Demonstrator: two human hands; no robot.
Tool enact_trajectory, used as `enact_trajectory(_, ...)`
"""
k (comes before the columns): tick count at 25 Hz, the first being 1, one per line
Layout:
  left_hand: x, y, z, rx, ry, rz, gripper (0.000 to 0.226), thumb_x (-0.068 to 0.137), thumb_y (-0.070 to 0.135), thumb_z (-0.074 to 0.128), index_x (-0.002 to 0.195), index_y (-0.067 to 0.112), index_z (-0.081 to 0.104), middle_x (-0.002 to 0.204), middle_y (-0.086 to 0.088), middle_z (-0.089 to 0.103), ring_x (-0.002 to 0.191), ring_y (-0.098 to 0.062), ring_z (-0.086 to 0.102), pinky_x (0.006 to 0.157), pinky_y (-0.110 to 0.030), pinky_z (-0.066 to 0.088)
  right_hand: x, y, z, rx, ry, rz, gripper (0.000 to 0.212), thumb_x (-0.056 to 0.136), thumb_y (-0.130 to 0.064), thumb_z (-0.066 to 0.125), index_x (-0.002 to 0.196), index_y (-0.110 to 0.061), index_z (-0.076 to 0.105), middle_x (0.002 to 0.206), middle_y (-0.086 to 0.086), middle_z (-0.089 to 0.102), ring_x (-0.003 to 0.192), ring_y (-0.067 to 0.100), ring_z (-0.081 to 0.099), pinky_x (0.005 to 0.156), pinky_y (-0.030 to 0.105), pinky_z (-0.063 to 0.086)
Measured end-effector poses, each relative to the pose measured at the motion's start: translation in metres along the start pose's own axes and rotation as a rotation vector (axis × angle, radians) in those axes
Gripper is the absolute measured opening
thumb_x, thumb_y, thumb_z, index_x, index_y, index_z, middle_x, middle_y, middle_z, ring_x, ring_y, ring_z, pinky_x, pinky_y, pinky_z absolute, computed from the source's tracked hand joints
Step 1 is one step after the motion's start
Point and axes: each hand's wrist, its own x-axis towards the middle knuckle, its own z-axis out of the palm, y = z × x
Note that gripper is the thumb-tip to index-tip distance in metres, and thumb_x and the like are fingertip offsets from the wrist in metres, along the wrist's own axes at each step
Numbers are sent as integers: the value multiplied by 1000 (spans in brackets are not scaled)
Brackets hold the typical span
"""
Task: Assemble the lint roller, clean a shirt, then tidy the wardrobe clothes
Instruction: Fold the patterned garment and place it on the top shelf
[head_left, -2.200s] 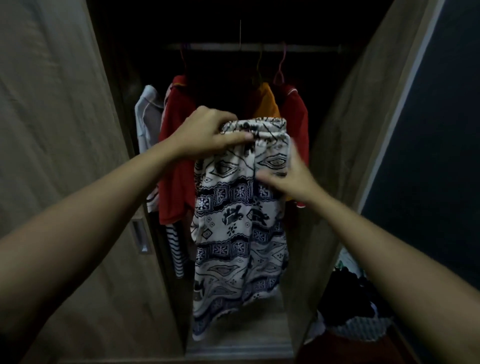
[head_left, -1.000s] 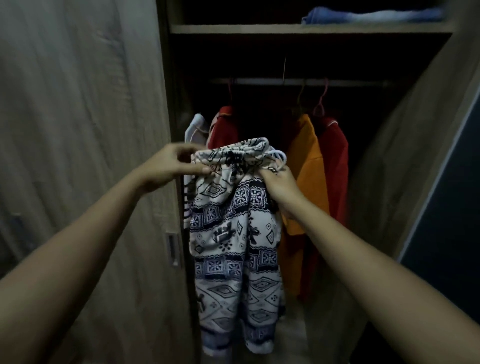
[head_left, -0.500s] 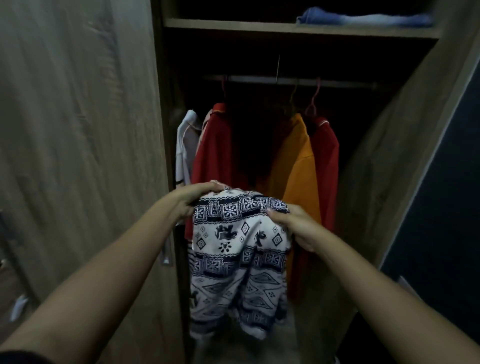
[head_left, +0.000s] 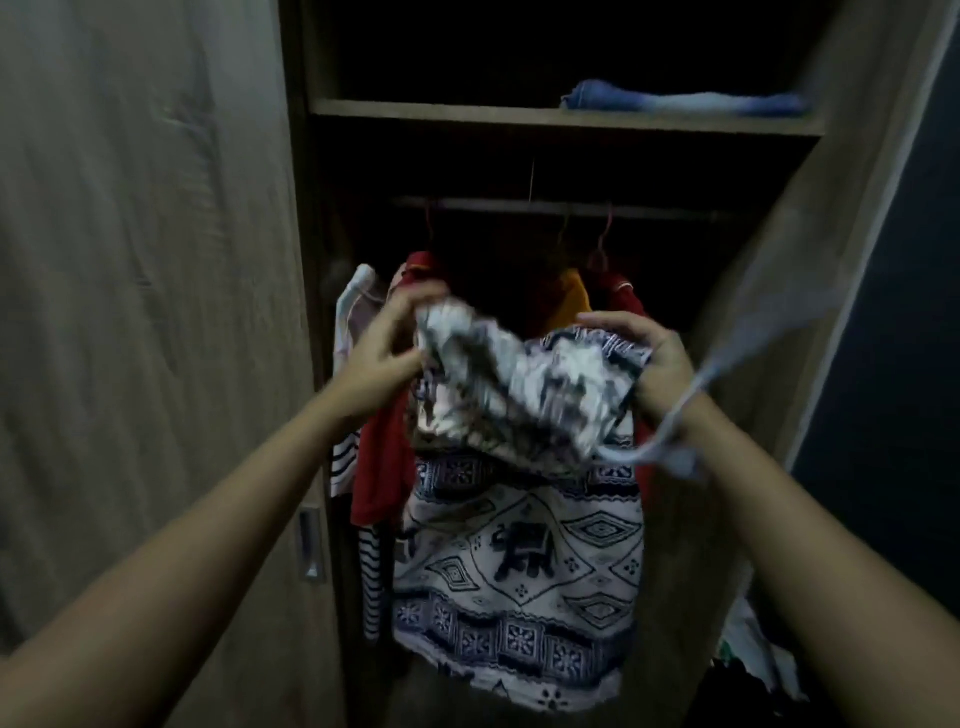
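I hold a pair of white patterned trousers (head_left: 519, 561) with dark blue prints in front of the open wardrobe. My left hand (head_left: 382, 358) pinches one end of the folded-over upper part, which is blurred. My right hand (head_left: 657, 366) grips the other end at the fold. A white drawstring (head_left: 670, 441) swings out past my right wrist. The lower part of the trousers hangs down between my arms. No lint roller is in view.
Red (head_left: 376, 467), orange (head_left: 569, 296) and striped (head_left: 371, 582) garments hang from the rail (head_left: 545, 207) behind the trousers. Folded blue jeans (head_left: 685, 101) lie on the shelf (head_left: 467, 111) above. The wardrobe door (head_left: 145, 312) stands at my left. Loose clothes (head_left: 753, 654) lie at the lower right.
Both hands have risen and folded the top of the trousers over forward. The drawstring has flung out to the right.
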Motion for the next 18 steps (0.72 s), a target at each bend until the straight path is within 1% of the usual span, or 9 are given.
enact_trajectory(2,-8,-11,12,-67,-53,-127,38,71,35,59,107,26,56,100,17,64,93,11,60,80,-11,48,-3,4,0,-39,-30,60,46,80,6,63,102,-35,65,99,-9,70,94,5,66,81,22,55)
enact_trajectory(4,-3,-9,11,-102,21,-151,25,82,17,61,107,20,56,90,20,68,85,14,61,74,-7,47,-6,2,-2,-67,-1,99,45,83,9,59,103,-32,64,100,-7,67,89,-2,65,74,17,54)
enact_trajectory(7,11,3,1,-218,131,-221,18,96,1,42,106,3,57,78,16,70,79,5,65,68,-11,49,-6,-13,-6,12,77,120,25,84,4,53,89,-18,64,81,-8,67,74,-1,65,66,11,51)
enact_trajectory(8,14,3,3,-303,142,-299,20,97,6,42,105,1,59,79,8,70,82,-6,67,68,-18,53,-4,-10,-5,65,108,217,17,86,-2,50,80,-13,61,68,-6,66,66,6,63,58,11,49)
enact_trajectory(10,9,-3,12,-501,133,-686,23,94,12,46,92,-5,62,66,-7,69,71,-22,67,57,-25,55,-11,13,5,162,77,607,14,86,-15,49,80,-5,56,61,4,64,58,16,57,45,20,47)
enact_trajectory(12,-9,-26,22,-511,58,-991,33,91,11,49,61,2,59,40,-5,59,43,-16,59,40,-19,47,-32,49,16,192,-82,949,40,70,-28,62,98,1,56,81,16,67,62,21,60,48,29,49)
enact_trajectory(13,-15,-35,26,-506,6,-1096,34,91,15,48,59,6,55,38,-3,57,36,-14,56,38,-17,45,-42,58,20,225,-131,1046,39,70,-26,60,98,-1,56,80,16,67,61,22,62,52,31,52)
enact_trajectory(16,-21,-53,26,-625,-118,-1147,32,87,30,54,70,7,66,59,-8,68,54,-20,66,61,-25,55,-46,60,19,469,-217,1103,27,85,-25,49,88,-4,65,80,13,70,70,24,68,67,31,57)
enact_trajectory(18,-14,-53,16,-786,-129,-1058,21,74,26,65,69,6,70,68,-9,70,66,-23,69,74,-35,58,-38,44,6,555,-329,954,20,86,-14,54,87,-7,72,90,12,72,80,23,70,72,34,57)
